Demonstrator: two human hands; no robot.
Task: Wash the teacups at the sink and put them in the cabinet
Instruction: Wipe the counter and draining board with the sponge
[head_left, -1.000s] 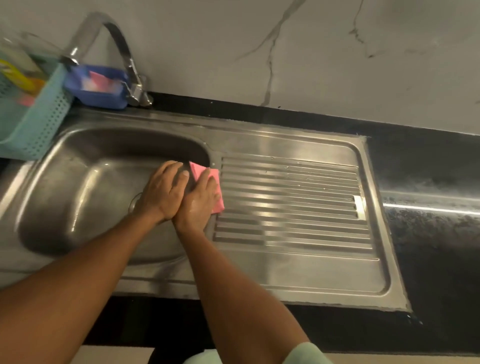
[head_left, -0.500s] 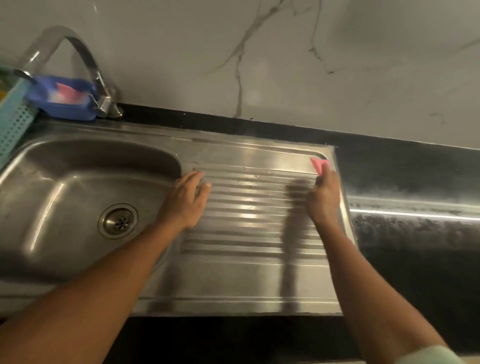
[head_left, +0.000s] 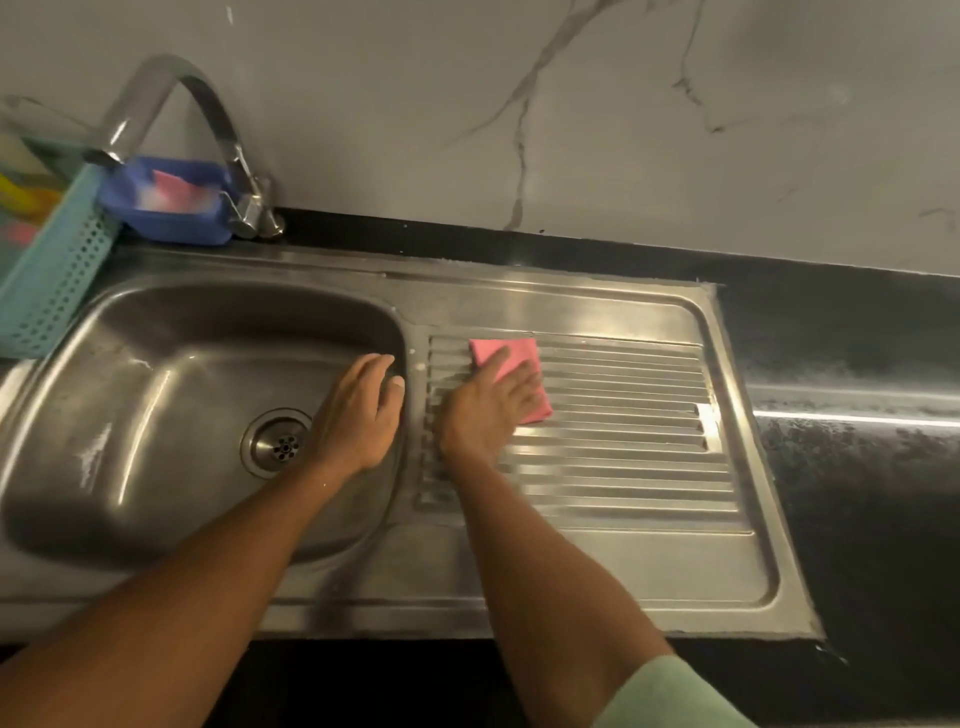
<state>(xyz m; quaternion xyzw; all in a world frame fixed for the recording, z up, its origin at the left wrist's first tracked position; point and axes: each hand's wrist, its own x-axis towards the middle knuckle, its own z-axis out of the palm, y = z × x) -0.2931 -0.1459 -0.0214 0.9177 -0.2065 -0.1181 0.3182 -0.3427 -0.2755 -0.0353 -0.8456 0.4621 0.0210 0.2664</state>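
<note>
Pressing flat: right hand (head_left: 488, 410) lies fingers-straight on a pink square cleaning cloth (head_left: 511, 351), pinning it to the ribbed stainless steel drainboard (head_left: 623, 441) near its far-left corner. No curl round the cloth, just palm and fingers on top. Left hand (head_left: 358, 415) is relaxed and holds nothing, at the right lip of the stainless steel sink basin (head_left: 171, 415); can't tell if it touches the metal or hovers.

Teacups: none in view. Cabinet: not in view. Basin shows only the round metal drain (head_left: 278, 444). My read: this is a sink-area wipe-down, not cup washing. Can't say whether the cups are done or not yet fetched.

Key geometry: the cloth sticks out from under the right fingers, away from the person and slightly right. Ribs run left-right, long axis toward the black stone counter (head_left: 857, 467). Most of the ribbed area lies right of the cloth and nearer the person. Likely next stroke: rightward along the ribs, right hand only, since it is on the cloth. Left hand is nearer the basin.

Risk: flat press, no pinch, so the cloth could bunch on the ribs.

Also: curved chrome faucet (head_left: 171, 98) back left, blue plastic soap dish (head_left: 166, 208) beside its base, teal perforated plastic basket (head_left: 57, 270) far left.
</note>
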